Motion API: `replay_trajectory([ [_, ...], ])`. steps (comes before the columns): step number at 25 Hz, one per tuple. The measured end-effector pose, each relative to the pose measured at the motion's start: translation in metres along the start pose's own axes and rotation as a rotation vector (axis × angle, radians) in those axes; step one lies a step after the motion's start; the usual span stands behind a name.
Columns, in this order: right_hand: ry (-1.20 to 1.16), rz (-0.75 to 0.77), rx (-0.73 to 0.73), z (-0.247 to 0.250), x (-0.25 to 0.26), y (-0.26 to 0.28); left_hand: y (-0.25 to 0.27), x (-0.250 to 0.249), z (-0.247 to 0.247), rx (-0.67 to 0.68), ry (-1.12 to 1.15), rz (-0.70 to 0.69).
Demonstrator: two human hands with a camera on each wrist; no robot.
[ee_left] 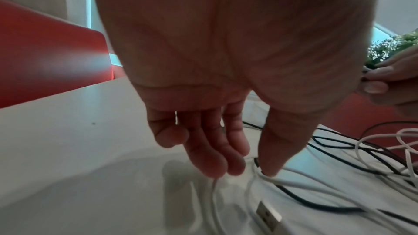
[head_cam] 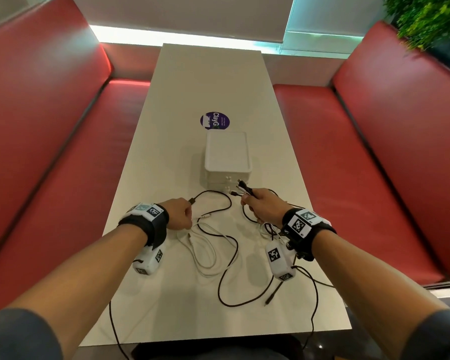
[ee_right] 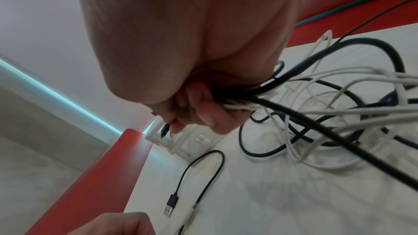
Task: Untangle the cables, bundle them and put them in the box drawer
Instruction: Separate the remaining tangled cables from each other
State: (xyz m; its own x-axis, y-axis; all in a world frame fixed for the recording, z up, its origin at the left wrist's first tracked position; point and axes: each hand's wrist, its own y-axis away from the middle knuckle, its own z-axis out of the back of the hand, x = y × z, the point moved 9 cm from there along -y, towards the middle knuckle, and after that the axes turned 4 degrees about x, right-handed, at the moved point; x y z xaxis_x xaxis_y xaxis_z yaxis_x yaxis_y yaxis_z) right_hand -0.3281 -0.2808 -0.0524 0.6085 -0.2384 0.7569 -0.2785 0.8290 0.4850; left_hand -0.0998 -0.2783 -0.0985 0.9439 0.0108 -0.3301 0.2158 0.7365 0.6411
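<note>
A tangle of black cables (head_cam: 236, 253) and white cables (head_cam: 205, 246) lies on the white table (head_cam: 166, 162), just in front of the white drawer box (head_cam: 227, 152). My right hand (head_cam: 250, 201) grips a bunch of cable ends (head_cam: 242, 187), with plugs sticking out towards the box. In the right wrist view my right hand (ee_right: 192, 113) is curled round black and white strands (ee_right: 260, 99). My left hand (head_cam: 186, 220) hovers low over a white cable (ee_left: 278, 180); its fingers (ee_left: 214, 163) hang down fairly straight, and the thumb tip touches the cable. A black USB plug (head_cam: 192, 200) lies beside it.
A round purple sticker (head_cam: 215, 120) sits on the table beyond the box. Red padded benches (head_cam: 50, 152) run along both sides of the table. A plant (head_cam: 426, 19) stands at the far right. One black cable (head_cam: 115, 326) hangs over the near table edge.
</note>
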Motion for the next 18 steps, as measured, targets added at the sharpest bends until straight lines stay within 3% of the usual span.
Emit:
replay_trajectory([
  [2, 0.031, 0.002, 0.007, -0.003, 0.001, -0.001, 0.0, 0.003, -0.008, 0.054, -0.035, 0.039],
  [6, 0.042, -0.011, 0.01, -0.005, -0.003, -0.002, -0.003, 0.004, 0.001, -0.076, -0.077, 0.025],
  [10, 0.072, -0.012, 0.021, -0.008, -0.004, 0.0, -0.006, -0.007, -0.002, -0.07, -0.183, -0.032],
  [14, 0.013, 0.011, -0.09, 0.001, -0.003, -0.003, 0.006, -0.029, 0.02, -0.152, 0.264, -0.21],
  [18, -0.061, 0.052, -0.162, 0.006, 0.007, -0.002, 0.02, -0.056, 0.037, -0.222, 0.502, -0.338],
])
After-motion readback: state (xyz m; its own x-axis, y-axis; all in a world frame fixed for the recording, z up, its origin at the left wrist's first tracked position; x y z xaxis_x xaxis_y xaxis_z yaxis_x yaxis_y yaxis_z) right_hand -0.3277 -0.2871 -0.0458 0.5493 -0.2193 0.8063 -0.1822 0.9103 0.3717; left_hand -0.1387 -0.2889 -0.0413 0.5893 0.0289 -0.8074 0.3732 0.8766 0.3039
